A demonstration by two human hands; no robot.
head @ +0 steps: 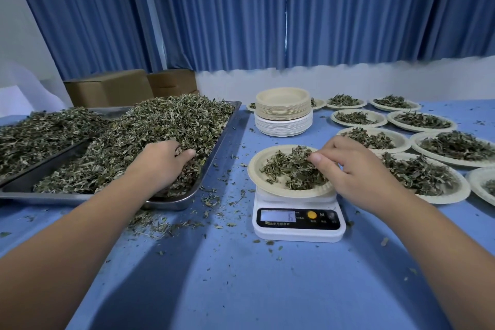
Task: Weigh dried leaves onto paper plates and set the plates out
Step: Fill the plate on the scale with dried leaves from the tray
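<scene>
Current plate (pixel 254 169): on the scale (pixel 297 225), part-filled with leaves (pixel 286 169).
My right hand (pixel 356 169): pinching leaves on that plate.
My left hand (pixel 160 161): fingers buried in the tray (pixel 217 146) heap; whether it holds any, I cannot tell.
Progress: many filled plates (pixel 403 142) are set out to the right; the tall stack (pixel 283 115) is unused, so I judge much remains.

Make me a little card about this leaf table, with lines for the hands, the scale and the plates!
left hand: fingers buried in the dried green leaves heaped in the shiny metal tray
right hand: pinches leaves above the round beige paper plate
weighing: small white digital scale, under that plate
spares: tall stack of empty paper plates behind the scale
filled plates: many, on the blue tablecloth's right side
</scene>
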